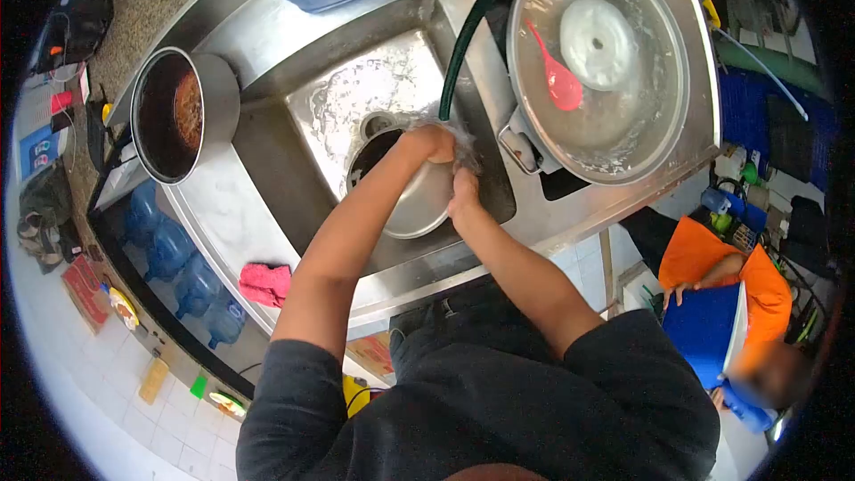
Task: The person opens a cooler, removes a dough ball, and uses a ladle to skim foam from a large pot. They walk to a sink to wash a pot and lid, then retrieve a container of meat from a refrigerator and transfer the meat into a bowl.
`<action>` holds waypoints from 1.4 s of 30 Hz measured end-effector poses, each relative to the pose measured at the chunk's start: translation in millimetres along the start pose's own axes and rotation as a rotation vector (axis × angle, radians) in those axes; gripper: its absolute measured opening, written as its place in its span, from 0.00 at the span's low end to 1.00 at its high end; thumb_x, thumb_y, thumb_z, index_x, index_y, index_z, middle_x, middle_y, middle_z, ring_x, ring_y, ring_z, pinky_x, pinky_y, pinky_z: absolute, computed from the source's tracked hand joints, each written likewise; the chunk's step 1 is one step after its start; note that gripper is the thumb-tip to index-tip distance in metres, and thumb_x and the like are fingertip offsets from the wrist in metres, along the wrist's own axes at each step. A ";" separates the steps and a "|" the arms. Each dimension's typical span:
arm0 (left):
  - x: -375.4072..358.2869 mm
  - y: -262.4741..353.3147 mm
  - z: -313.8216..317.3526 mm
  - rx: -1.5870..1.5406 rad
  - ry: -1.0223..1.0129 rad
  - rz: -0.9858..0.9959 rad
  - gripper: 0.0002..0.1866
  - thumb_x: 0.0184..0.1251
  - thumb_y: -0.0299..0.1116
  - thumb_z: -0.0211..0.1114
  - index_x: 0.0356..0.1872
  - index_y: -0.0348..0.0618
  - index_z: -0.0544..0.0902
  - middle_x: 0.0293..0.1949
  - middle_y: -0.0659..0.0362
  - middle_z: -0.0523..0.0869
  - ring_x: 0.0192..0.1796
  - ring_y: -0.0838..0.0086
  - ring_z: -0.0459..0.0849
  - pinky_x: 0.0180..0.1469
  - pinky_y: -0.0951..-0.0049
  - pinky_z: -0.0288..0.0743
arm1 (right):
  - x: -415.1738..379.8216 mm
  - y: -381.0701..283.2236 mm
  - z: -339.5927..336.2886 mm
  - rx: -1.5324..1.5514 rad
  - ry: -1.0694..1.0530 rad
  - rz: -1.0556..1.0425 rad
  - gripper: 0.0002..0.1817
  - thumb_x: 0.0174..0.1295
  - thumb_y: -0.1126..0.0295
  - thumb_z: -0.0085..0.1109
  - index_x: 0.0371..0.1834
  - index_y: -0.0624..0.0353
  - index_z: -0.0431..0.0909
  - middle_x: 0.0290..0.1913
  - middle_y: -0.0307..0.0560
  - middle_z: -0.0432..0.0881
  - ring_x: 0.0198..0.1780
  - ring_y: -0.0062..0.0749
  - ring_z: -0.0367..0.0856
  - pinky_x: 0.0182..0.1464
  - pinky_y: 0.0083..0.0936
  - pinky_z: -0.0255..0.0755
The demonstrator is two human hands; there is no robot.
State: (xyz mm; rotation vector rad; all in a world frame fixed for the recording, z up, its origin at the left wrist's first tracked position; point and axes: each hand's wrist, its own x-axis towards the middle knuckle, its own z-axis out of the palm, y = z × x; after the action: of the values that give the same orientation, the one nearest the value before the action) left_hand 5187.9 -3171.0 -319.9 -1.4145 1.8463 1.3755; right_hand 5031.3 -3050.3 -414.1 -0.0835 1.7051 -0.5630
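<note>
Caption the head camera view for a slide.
Left hand and right hand at a metal pot in a steel sink beside a green hose, a pink scoop in the basin alongside.

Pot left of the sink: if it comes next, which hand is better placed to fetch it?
Probably the left hand: it is nearer the pot, while the right hand would cross the left forearm.

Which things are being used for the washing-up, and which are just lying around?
Being used, it seems:
both hands
pot in the sink
sink
green hose

Just lying about, I think:
pink cloth
big blue jugs

Can't tell: wide bowl with pink scoop.
</note>
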 end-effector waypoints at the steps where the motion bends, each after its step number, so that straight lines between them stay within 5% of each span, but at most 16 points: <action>1: 6.5 -3.0 -5.6 -0.052 -0.007 0.039 0.22 0.62 0.45 0.63 0.51 0.44 0.90 0.52 0.51 0.90 0.55 0.53 0.87 0.56 0.55 0.79 | -13.8 -5.1 -0.1 -0.005 0.008 0.001 0.20 0.76 0.56 0.57 0.59 0.60 0.80 0.53 0.46 0.84 0.52 0.38 0.83 0.56 0.39 0.78; 3: 6.1 -8.5 -8.4 -0.169 -0.115 0.020 0.27 0.64 0.53 0.61 0.52 0.42 0.89 0.55 0.51 0.90 0.55 0.55 0.88 0.57 0.57 0.78 | -51.1 -18.5 -0.8 -0.019 0.030 0.013 0.18 0.77 0.56 0.56 0.55 0.60 0.81 0.50 0.47 0.84 0.48 0.37 0.84 0.52 0.37 0.80; 7: -22.8 -46.3 -28.5 -0.341 -0.283 -0.050 0.41 0.67 0.73 0.53 0.56 0.43 0.88 0.58 0.49 0.88 0.56 0.58 0.86 0.61 0.59 0.76 | -144.5 -61.8 29.6 -0.467 -0.065 -0.506 0.25 0.76 0.50 0.57 0.33 0.64 0.83 0.26 0.47 0.82 0.28 0.30 0.78 0.34 0.42 0.72; 11: -124.5 -48.7 -62.9 -0.572 -0.072 -0.293 0.47 0.65 0.79 0.50 0.64 0.46 0.83 0.60 0.43 0.86 0.59 0.55 0.84 0.63 0.58 0.74 | -176.0 -74.1 66.0 -0.699 -0.369 -0.876 0.26 0.72 0.50 0.61 0.28 0.64 0.78 0.25 0.64 0.80 0.26 0.54 0.80 0.32 0.49 0.70; 13: -178.1 -46.3 -50.5 -0.972 0.211 -0.393 0.44 0.72 0.72 0.52 0.71 0.42 0.76 0.66 0.51 0.82 0.59 0.57 0.85 0.63 0.51 0.75 | -220.2 -104.5 68.2 -0.982 -0.640 -0.934 0.24 0.70 0.51 0.62 0.30 0.64 0.78 0.29 0.64 0.83 0.31 0.63 0.83 0.34 0.52 0.74; 17: -231.4 -102.5 48.0 -1.585 0.011 -0.307 0.27 0.75 0.36 0.58 0.71 0.35 0.70 0.65 0.41 0.79 0.57 0.51 0.87 0.51 0.44 0.89 | -217.1 -100.5 48.4 -1.504 -1.210 -1.422 0.14 0.68 0.55 0.60 0.34 0.54 0.83 0.29 0.53 0.86 0.37 0.54 0.88 0.38 0.51 0.78; 20: -263.2 -41.0 103.2 -1.908 0.420 -0.332 0.32 0.63 0.17 0.54 0.72 0.36 0.66 0.55 0.42 0.83 0.50 0.49 0.89 0.44 0.46 0.92 | -209.0 -147.1 20.8 -0.991 -1.521 -1.850 0.12 0.66 0.57 0.61 0.31 0.53 0.82 0.30 0.45 0.84 0.40 0.46 0.86 0.42 0.42 0.78; 22: -274.1 -5.6 126.5 -1.996 0.685 -0.346 0.33 0.59 0.14 0.53 0.70 0.39 0.68 0.51 0.47 0.84 0.46 0.53 0.89 0.42 0.49 0.92 | -219.2 -223.3 9.0 -0.756 -1.328 -1.935 0.11 0.60 0.59 0.63 0.27 0.53 0.80 0.31 0.40 0.81 0.39 0.41 0.82 0.44 0.38 0.76; 24: -283.8 31.0 137.4 -1.844 0.934 -0.442 0.32 0.60 0.14 0.54 0.69 0.39 0.71 0.55 0.49 0.84 0.54 0.59 0.87 0.53 0.61 0.86 | -180.3 -285.8 6.6 -0.713 -1.119 -2.003 0.08 0.52 0.65 0.64 0.23 0.54 0.77 0.29 0.44 0.80 0.33 0.42 0.80 0.37 0.41 0.73; 26: -292.0 61.1 151.1 -1.711 1.172 -0.513 0.29 0.62 0.14 0.54 0.68 0.36 0.72 0.56 0.50 0.84 0.54 0.63 0.85 0.56 0.65 0.83 | -120.8 -342.8 -4.1 -0.885 -0.895 -1.509 0.06 0.51 0.73 0.60 0.31 0.59 0.84 0.32 0.54 0.83 0.34 0.51 0.82 0.38 0.44 0.73; 27: -293.2 78.9 145.3 -1.610 1.265 -0.558 0.27 0.64 0.15 0.54 0.67 0.33 0.71 0.56 0.51 0.84 0.51 0.65 0.86 0.54 0.66 0.83 | -88.6 -370.4 -2.0 -1.159 -0.859 -1.783 0.09 0.54 0.72 0.60 0.37 0.58 0.86 0.39 0.54 0.85 0.45 0.50 0.82 0.51 0.45 0.73; 30: -298.3 104.3 142.8 -1.265 1.449 -0.542 0.41 0.57 0.11 0.50 0.78 0.40 0.63 0.70 0.47 0.76 0.73 0.62 0.73 0.76 0.66 0.64 | -48.4 -417.6 -5.1 -1.641 -0.763 -2.455 0.14 0.58 0.66 0.62 0.45 0.57 0.88 0.53 0.52 0.85 0.65 0.48 0.77 0.75 0.55 0.61; 33: -307.3 114.0 144.3 -1.084 1.526 -0.485 0.47 0.54 0.09 0.47 0.82 0.44 0.58 0.76 0.46 0.70 0.80 0.63 0.64 0.81 0.66 0.55 | -0.4 -438.2 1.5 -2.252 -0.722 -2.486 0.16 0.58 0.63 0.63 0.46 0.58 0.88 0.47 0.50 0.87 0.67 0.49 0.77 0.76 0.65 0.55; 36: -321.4 131.7 141.3 -1.097 1.548 -0.513 0.47 0.54 0.09 0.47 0.82 0.44 0.59 0.77 0.46 0.69 0.81 0.62 0.63 0.81 0.66 0.54 | -51.9 -460.1 6.1 -2.495 -0.904 -2.131 0.14 0.58 0.64 0.64 0.42 0.60 0.88 0.39 0.50 0.88 0.58 0.50 0.84 0.70 0.57 0.68; 39: -345.7 171.3 112.2 -1.099 1.634 -0.432 0.47 0.54 0.07 0.45 0.82 0.46 0.60 0.77 0.46 0.68 0.81 0.61 0.62 0.81 0.65 0.54 | -62.7 -469.3 -1.6 -2.323 -0.725 -1.878 0.08 0.58 0.67 0.64 0.33 0.59 0.87 0.31 0.51 0.87 0.41 0.53 0.88 0.53 0.50 0.80; 42: -365.1 208.7 92.2 -0.466 1.670 -0.547 0.51 0.48 0.04 0.52 0.80 0.50 0.65 0.79 0.42 0.64 0.82 0.51 0.61 0.80 0.58 0.59 | -109.5 -483.4 -36.6 -1.878 -0.604 -2.091 0.05 0.58 0.72 0.60 0.33 0.58 0.86 0.29 0.55 0.87 0.32 0.52 0.88 0.40 0.47 0.81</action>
State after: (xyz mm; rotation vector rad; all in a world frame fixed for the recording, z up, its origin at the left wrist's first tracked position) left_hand 5120.2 -2922.9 25.5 -3.5565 1.4045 0.0731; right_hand 4899.8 -3423.4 -113.3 -3.0507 0.3122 0.0207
